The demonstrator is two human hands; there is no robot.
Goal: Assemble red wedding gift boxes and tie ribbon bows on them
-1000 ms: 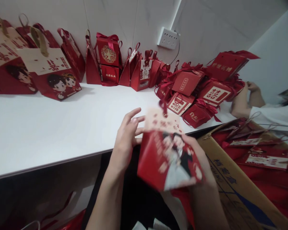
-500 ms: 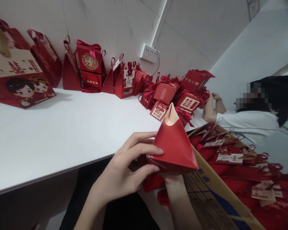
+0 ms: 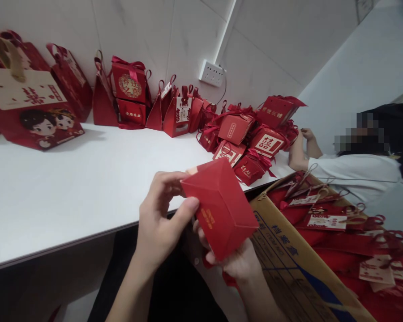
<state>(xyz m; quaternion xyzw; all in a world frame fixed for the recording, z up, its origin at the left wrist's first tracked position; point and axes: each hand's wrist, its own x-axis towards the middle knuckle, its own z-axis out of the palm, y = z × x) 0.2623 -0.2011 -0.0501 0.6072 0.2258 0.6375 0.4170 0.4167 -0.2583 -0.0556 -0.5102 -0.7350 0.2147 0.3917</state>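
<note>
I hold a small red paper gift box (image 3: pixel 221 208) in both hands, just off the front edge of the white table (image 3: pixel 87 183). Its plain red underside with small gold lettering faces me. My left hand (image 3: pixel 159 223) grips the box's left edge, thumb on the near face and fingers curled behind. My right hand (image 3: pixel 237 261) supports it from below, fingers wrapped under the bottom corner.
Finished red gift boxes and bags line the wall, including a cartoon-couple bag (image 3: pixel 36 120) at left and a pile (image 3: pixel 251 138) at right. A cardboard carton (image 3: pixel 289 264) of flat red boxes stands at my right. Another person (image 3: pixel 349 170) leans on the table's far right end.
The box has been turned over in my hands: first its cartoon front showed, then a folded triangular end, now its flat bottom. The view has swung right.
</note>
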